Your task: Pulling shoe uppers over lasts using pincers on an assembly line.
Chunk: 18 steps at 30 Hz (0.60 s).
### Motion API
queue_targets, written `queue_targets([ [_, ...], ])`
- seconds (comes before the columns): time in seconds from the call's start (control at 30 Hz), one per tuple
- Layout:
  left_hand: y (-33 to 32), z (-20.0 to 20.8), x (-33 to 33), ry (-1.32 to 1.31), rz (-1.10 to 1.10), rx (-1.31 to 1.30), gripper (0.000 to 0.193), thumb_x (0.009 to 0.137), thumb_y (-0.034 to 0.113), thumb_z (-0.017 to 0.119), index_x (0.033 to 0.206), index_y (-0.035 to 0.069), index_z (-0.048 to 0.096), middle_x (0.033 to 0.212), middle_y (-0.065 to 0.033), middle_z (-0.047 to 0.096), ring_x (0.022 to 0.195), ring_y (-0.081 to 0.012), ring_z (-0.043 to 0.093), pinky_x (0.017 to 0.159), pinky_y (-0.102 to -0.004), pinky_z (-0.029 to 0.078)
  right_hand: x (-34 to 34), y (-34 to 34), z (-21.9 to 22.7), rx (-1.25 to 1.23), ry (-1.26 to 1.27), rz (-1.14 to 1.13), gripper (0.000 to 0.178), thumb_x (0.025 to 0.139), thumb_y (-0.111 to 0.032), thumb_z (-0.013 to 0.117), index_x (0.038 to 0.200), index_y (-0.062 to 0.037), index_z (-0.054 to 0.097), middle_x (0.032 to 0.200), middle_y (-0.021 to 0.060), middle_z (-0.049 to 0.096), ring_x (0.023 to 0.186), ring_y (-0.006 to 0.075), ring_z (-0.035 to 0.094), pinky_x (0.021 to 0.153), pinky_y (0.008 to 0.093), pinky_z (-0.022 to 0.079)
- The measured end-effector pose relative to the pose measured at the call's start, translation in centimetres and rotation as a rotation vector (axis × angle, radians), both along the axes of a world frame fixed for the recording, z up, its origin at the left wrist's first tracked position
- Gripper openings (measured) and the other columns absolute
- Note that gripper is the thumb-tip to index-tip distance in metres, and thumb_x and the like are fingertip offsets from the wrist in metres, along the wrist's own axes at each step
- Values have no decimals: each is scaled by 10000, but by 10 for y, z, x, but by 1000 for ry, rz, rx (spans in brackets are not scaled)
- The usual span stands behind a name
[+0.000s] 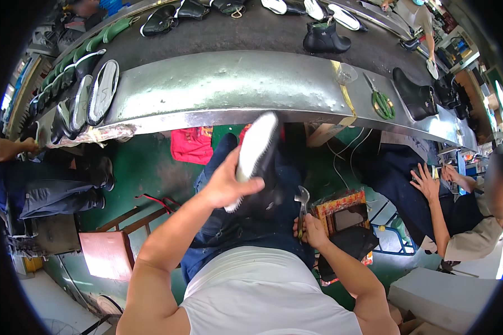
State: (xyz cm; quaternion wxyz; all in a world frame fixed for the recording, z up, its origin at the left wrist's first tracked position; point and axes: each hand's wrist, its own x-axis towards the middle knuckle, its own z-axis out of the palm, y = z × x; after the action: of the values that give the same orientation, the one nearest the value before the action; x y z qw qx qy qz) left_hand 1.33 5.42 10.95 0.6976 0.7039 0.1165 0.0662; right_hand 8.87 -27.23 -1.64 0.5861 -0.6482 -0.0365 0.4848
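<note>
My left hand (228, 183) is closed around a black boot (269, 187) over my lap, its white sole (256, 148) turned up and its toe toward the bench. The thumb lies across the sole's near part. Right of the boot, beside my thigh, my right hand (314, 230) grips pincers (303, 202) by the handles. Their curved metal head points toward the bench, apart from the boot. Ahead of me runs a metal-edged bench (218, 84). On it, at the right, lie green-handled scissors (381, 103) and a black boot (414, 94).
Several shoes with pale soles (103, 92) stand at the bench's left end; another black boot (325, 36) stands on the dark belt. By my right leg are a phone-like dark slab (349, 218) and black cloth (349, 245). Co-workers sit left and right (427, 184). A stool (106, 254) stands left.
</note>
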Motion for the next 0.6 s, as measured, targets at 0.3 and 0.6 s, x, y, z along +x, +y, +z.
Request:
queue_targets([
  [0.3,51,53,75,-176,231,-1095,673,1024,564,306,1346,-1,479,1199,-221,609,1029,-384,648,783,-460,603,15,17,11,-12,22,70,592,1035,-525,359,1081,18,591,868,91,654,720,178,639,660,302,521],
  [0.6,75,74,99,-28,423,-752,783,990,670,248,1358,16,471,1242,-178,590,1123,-313,599,898,-447,542,17,14,9,-27,36,134,594,1039,-537,310,1117,-9,570,877,78,655,671,146,643,439,217,382],
])
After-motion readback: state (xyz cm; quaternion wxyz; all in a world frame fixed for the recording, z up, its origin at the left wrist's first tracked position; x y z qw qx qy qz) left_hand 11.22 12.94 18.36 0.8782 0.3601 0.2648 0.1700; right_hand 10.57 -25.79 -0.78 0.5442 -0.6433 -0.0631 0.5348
